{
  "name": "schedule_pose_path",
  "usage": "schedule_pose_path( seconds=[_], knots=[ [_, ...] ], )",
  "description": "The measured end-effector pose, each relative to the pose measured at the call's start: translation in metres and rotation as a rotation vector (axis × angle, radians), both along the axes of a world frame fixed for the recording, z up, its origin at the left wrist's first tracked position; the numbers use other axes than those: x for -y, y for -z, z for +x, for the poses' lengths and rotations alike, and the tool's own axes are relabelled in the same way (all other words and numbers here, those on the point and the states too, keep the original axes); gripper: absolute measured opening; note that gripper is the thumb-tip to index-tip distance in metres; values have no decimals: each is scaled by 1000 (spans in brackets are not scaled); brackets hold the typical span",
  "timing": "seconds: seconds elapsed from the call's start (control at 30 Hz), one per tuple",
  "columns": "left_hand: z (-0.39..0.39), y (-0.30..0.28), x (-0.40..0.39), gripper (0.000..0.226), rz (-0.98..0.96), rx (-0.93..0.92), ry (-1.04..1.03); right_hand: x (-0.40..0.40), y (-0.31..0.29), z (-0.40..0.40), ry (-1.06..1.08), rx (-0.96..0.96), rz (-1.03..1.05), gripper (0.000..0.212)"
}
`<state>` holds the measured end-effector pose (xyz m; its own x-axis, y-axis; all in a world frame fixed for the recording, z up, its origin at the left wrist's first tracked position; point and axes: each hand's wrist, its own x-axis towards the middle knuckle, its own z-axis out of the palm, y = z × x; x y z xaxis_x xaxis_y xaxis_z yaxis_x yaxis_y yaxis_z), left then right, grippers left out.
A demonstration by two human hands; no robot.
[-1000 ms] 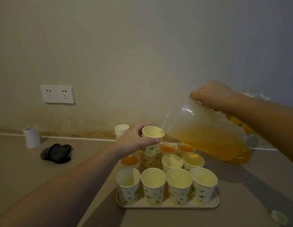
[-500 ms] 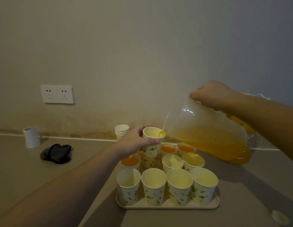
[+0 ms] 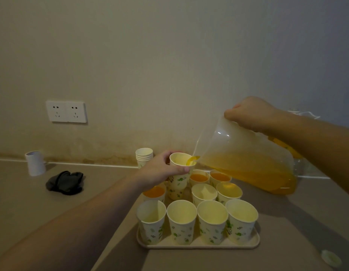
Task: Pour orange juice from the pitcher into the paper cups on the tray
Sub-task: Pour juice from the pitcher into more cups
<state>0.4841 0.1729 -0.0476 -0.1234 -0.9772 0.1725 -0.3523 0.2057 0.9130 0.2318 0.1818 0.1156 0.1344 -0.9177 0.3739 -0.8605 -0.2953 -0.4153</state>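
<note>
Juice (image 3: 191,160) streaming from tilted pitcher (image 3: 246,157) gripped by right hand (image 3: 251,112), left hand (image 3: 160,171) fingers wrapped around raised paper cup (image 3: 180,169) above tray (image 3: 199,244)

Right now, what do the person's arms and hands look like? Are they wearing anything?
Both arms are bare all the way to the picture's edge: no sleeves show. The left hand and the right hand wear no gloves, and I can see no rings, watch or bracelet on either. The light is dim, so tiny marks could be missed.
</note>
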Motion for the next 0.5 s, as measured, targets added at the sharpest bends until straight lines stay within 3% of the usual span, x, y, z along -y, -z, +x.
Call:
schedule_pose_path(
  seconds=[0.33,0.5],
  knots=[
    [2,1,3,81,-3,-14,9,-1,-1,0,-5,-54,-2,30],
    [2,6,7,93,-2,-25,-9,-2,-5,3,-10,-179,-49,30]
  ],
)
